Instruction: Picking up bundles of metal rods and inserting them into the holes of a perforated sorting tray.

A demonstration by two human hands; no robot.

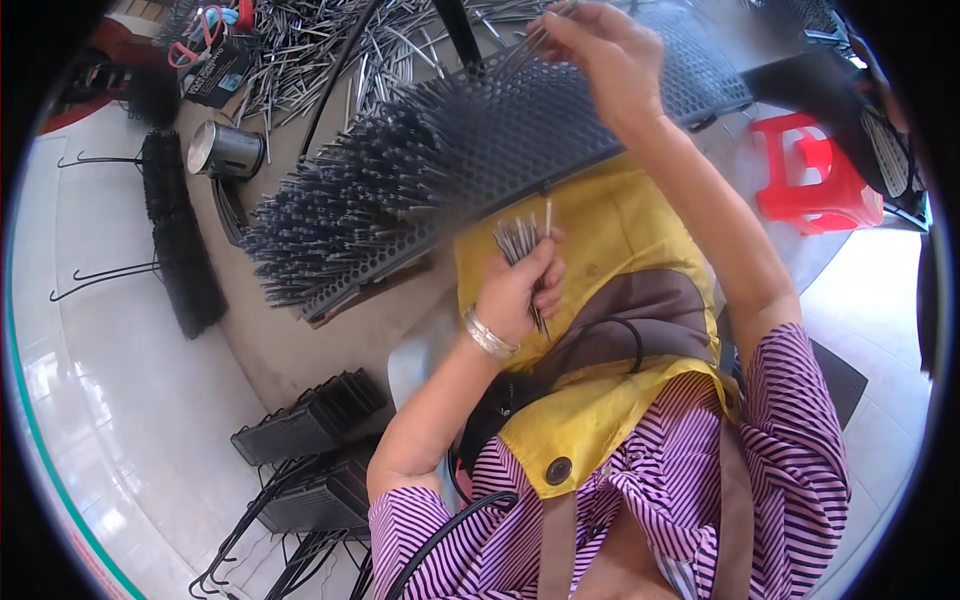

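In mid-frame the left hand (518, 290) is closed around a bundle of slim silver metal rods (516, 238); at upper centre, the right hand (615, 65) pinches a few more near a black perforated tray (595, 120). The rods look light, stiff and slippery, best held mid-shaft.

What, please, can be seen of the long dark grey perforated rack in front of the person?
The long dark grey perforated rack looks like plastic or metal, flat and covered with rows of small round holes. Slim dark rods with shiny tips stand crowded in its left part; the holes farther right look bare. It lies diagonally, partly over the grey tabletop, its right end farther away. The right hand is above it, holding thin silvery metal rods; blur hides whether these touch it.
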